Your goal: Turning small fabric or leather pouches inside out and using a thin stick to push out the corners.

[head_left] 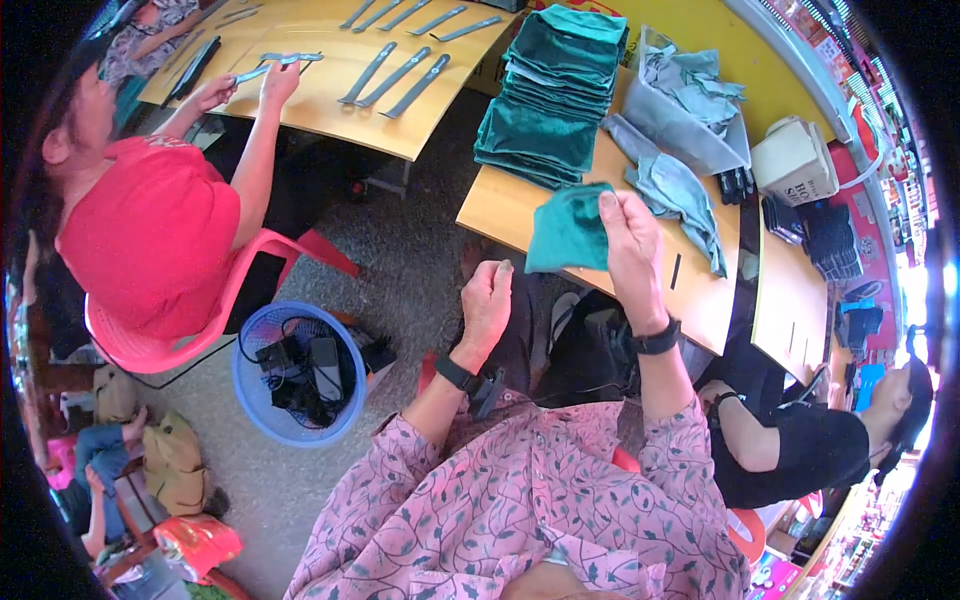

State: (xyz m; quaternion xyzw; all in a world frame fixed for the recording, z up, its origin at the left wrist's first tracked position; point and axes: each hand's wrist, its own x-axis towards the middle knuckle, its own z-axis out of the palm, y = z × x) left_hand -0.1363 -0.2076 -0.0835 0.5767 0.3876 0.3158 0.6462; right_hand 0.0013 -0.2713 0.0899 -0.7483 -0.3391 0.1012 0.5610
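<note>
Straight to the head view, and the right hand [632, 240] has the action: a green cloth piece [568, 232] is in its grip, pinched firmly between thumb and fingers, held up over the near edge of the bench [705, 310]. Over to the left hand [487, 305], lower and to the left, well apart from that cloth: fingers curled inward, thumb up alongside; whether this grip is fully closed or has hold of anything, I cannot tell. Dark wristbands [657, 338] on both wrists!

Just beyond the held cloth stands a tall stack of green cloths [550, 95] on the bench, and to its right a clear bin [690, 140] loaded with grey-green fabric [695, 85]. A pale green length of cloth [680, 190] lies crumpled in front of that bin.

Down on the floor, left, a blue basket [252, 395] holds black adapters [326, 368] and cables. Upper left, a person in red [150, 235] handles a strip at the far bench [425, 130], where more grey strips [394, 77] lie in rows. On the right sits a person in black [800, 450].
</note>
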